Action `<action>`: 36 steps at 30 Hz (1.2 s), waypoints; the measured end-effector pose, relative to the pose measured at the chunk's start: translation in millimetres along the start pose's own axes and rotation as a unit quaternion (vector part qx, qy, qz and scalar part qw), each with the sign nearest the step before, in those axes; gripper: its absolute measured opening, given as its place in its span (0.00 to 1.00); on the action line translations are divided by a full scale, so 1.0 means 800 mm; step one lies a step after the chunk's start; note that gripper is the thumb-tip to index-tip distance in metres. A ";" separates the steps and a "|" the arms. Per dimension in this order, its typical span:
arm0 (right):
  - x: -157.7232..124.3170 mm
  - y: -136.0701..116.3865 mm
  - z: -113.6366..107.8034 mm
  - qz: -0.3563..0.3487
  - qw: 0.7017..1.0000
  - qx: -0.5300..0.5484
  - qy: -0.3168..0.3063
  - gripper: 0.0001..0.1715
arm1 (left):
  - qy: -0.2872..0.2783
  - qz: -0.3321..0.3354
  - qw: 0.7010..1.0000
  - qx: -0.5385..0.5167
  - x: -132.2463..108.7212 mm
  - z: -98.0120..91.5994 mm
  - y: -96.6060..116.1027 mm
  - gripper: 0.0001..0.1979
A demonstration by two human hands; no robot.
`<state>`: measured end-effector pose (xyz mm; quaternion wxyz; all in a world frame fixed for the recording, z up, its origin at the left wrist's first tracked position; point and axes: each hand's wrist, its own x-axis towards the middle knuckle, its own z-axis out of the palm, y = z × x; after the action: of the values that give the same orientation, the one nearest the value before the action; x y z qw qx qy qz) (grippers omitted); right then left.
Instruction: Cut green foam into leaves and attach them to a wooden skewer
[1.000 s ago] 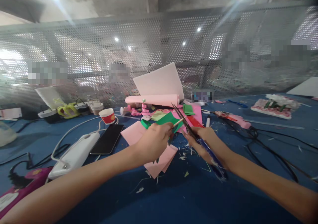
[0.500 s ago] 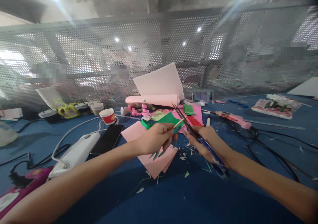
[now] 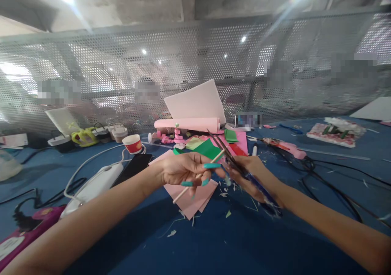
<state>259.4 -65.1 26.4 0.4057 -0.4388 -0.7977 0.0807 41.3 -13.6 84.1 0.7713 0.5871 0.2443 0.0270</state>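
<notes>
The cup [image 3: 133, 146], at ten o'clock from the hands, carries a yellow emblem on red; the purple box [image 3: 38, 226], at eight o'clock, has a white label [image 3: 10, 248]. Print on both is too small to read. A mesh screen [image 3: 122, 79] bounds the far side at twelve o'clock, and at six o'clock blue table [image 3: 195, 250] runs down out of view, with a few scraps nearer the hands. White strip [image 3: 91, 185] and phone [image 3: 137, 164] lie at nine o'clock, marker [image 3: 254, 149] and glue gun [image 3: 288, 148] near two. The left hand [image 3: 186, 169], fingers curled, pinches a stick [image 3: 182, 194] that slants from seven to one o'clock, its low end over pink paper [image 3: 203, 197]. The right hand [image 3: 249, 177] grips the scissors [image 3: 256, 185], blades slightly parted and pointing to eleven. The stick's upper end is at the blades; whether they touch, I cannot tell
</notes>
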 end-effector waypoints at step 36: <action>0.000 -0.003 0.002 0.046 0.998 -0.019 -0.029 0.19 | 0.161 0.050 0.914 0.369 -0.014 0.013 0.017 0.09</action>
<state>257.2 -66.0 26.7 0.3697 -0.4800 -0.7896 0.0967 39.1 -22.2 102.1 0.4474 0.8292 0.3282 0.0673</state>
